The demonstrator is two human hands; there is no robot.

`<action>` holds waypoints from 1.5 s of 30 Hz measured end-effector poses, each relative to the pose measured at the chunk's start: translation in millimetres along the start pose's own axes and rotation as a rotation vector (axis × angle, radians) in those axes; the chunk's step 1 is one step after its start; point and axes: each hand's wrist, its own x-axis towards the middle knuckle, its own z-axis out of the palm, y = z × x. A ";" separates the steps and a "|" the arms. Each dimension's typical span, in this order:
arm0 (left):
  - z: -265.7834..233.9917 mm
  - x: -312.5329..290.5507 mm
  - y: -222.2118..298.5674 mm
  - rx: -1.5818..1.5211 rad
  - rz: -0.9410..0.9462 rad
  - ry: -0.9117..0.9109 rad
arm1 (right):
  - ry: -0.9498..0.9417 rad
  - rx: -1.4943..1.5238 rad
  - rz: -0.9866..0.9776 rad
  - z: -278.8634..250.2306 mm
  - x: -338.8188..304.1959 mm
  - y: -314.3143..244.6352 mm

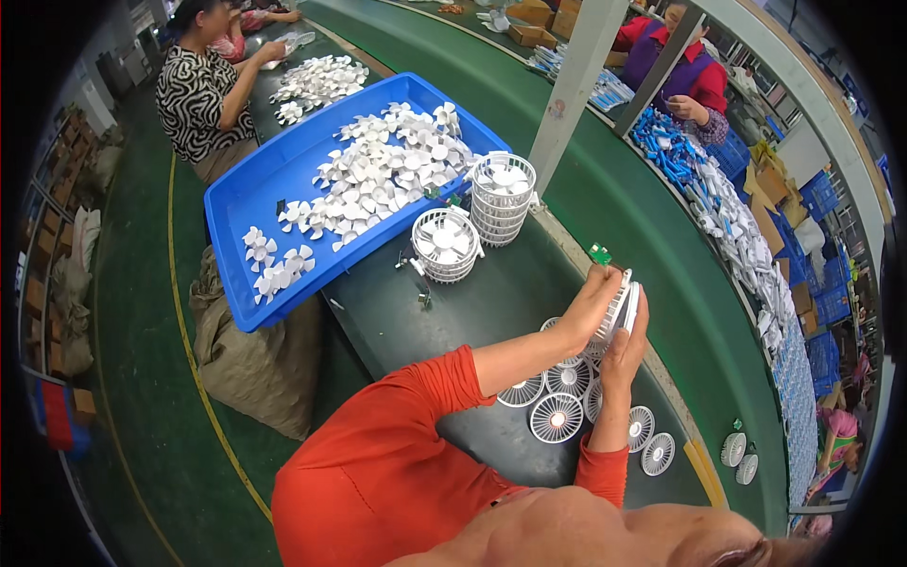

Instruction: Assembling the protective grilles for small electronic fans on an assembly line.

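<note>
Between my two palms is a round white fan cage (616,308), tilted on its edge. My left hand (588,310) presses it from the left, and my right hand (625,352) closes on it from the right. A small green circuit board (600,253) shows just beyond my left fingertips. Below my hands, several white round fan grilles (556,417) lie on the dark table (444,331), some overlapping. Farther off, fan housings with white blades inside stand in a short stack (444,246) and a taller stack (502,194).
A blue tray (248,203) of loose white fan blades (378,165) sits left of the stacks. Right of the table runs a green conveyor belt (699,312) carrying two round fan parts (734,449). A grey post (576,94) rises beyond. Other people work at the far left and right.
</note>
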 end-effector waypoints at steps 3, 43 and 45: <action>-4.2 -1.3 -9.1 0.327 0.302 -0.025 | -0.065 0.168 0.002 2.4 0.0 -2.4; 20.6 -29.6 7.3 0.976 0.996 -0.077 | 0.146 0.796 0.263 13.3 -28.5 29.8; 14.9 -28.5 4.4 1.009 1.025 -0.046 | 0.100 1.011 0.489 14.7 -24.3 8.0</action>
